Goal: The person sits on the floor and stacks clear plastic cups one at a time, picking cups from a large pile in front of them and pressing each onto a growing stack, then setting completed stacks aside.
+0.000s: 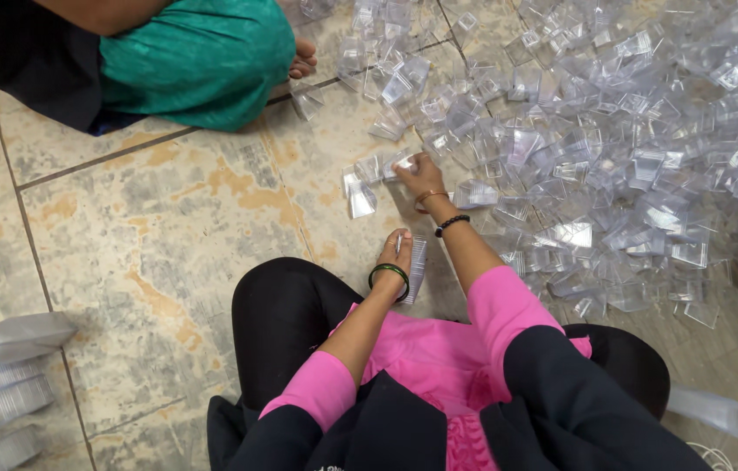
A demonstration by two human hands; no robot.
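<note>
My left hand [395, 255] grips a nested stack of clear plastic cups [415, 269]; my right hand [419, 177] pinches another clear plastic cup [401, 162] — squeeze harder and it could crack.

Clear plastic cup [399, 162] lies tipped on tiles; nested cup stack [416, 269] stands slanted.

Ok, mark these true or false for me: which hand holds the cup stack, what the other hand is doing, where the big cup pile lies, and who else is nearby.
1. The left hand holds a nested stack of clear cups. True.
2. The right hand rests idle in the lap. False: it reaches out to a loose clear cup on the tiled floor.
3. The big pile of clear cups lies to the person's left. False: it spreads ahead and to the right.
4. Another person in green cloth sits at upper left. True.
5. Finished stacks lie at lower left. True.
</note>
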